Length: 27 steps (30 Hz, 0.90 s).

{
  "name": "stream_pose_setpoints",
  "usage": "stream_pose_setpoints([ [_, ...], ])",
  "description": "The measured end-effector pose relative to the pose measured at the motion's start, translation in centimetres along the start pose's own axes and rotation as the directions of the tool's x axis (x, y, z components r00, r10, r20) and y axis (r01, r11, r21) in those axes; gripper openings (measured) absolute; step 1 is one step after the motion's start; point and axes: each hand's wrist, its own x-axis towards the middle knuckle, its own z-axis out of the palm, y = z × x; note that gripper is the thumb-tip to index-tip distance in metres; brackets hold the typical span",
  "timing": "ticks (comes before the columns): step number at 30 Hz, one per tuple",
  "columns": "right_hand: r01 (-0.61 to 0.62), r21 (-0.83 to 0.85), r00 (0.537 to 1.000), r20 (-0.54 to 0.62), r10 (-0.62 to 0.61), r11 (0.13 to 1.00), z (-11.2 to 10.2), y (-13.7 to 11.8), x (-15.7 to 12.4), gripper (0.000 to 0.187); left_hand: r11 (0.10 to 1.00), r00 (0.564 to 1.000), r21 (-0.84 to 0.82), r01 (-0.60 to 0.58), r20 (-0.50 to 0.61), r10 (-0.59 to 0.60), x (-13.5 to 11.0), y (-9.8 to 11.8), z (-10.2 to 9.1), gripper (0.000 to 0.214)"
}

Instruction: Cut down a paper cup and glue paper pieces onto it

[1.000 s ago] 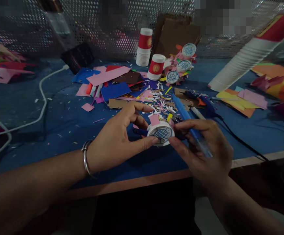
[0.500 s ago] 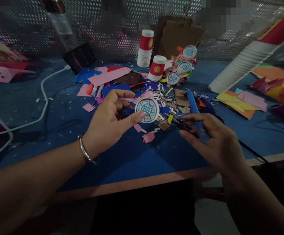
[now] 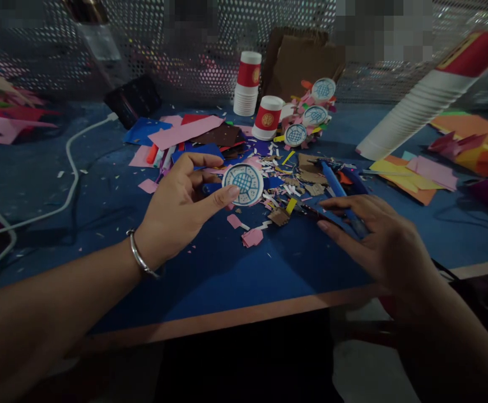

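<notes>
Between the thumb and fingers of my left hand (image 3: 185, 198) is a round white paper disc (image 3: 244, 184) with a blue drawn grid, its face toward me. My right hand (image 3: 370, 232) pinches a thin dark tool that looks like scissors (image 3: 308, 210), pointing left over the scraps; its handles are mostly hidden by the fingers. Right behind those fingers lies a blue tool resembling a glue gun (image 3: 334, 179), partly covered by the hand. Paper and cardboard scraps (image 3: 279, 215) are spread between both hands.
Behind stand red-and-white paper cups (image 3: 268, 117) and a decorated piece with similar discs (image 3: 314, 115). A long stack of cups (image 3: 420, 101) leans at right. Coloured paper (image 3: 185, 131) and markers lie left of centre. A white cable (image 3: 73, 162) crosses the left side.
My left hand and the disc sit slightly farther left in view. My right hand has shifted a little right, with the dark tool still between its fingers.
</notes>
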Motion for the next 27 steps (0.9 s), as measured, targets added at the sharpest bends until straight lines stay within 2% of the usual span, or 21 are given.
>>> stream_pose_setpoints([
  [4,-0.031,-0.034,0.999,-0.026,0.03,0.999,-0.2,1.5,0.4,0.032,1.0,1.0,-0.007,-0.011,0.011,0.012,0.0,-0.2,-0.1,0.058],
  [11,-0.172,-0.149,0.98,0.072,0.184,0.974,0.7,4.5,2.2,0.054,1.0,1.0,-0.006,0.002,0.024,-0.002,0.0,-0.2,0.0,0.06],
  [14,-0.193,-0.17,0.977,0.057,0.205,0.966,0.8,4.8,2.4,0.06,1.0,0.999,0.026,0.004,0.034,-0.005,0.0,-0.2,0.0,0.059],
  [22,-0.213,-0.136,0.97,0.085,0.226,0.967,-0.1,4.6,0.8,0.039,0.996,0.999,0.082,-0.026,0.049,0.022,-0.1,-0.1,0.0,0.055],
  [27,-0.261,-0.123,0.956,0.102,0.274,0.957,-0.2,4.6,0.3,0.037,0.99,0.998,0.137,-0.039,0.063,0.03,-0.2,0.0,0.0,0.055],
])
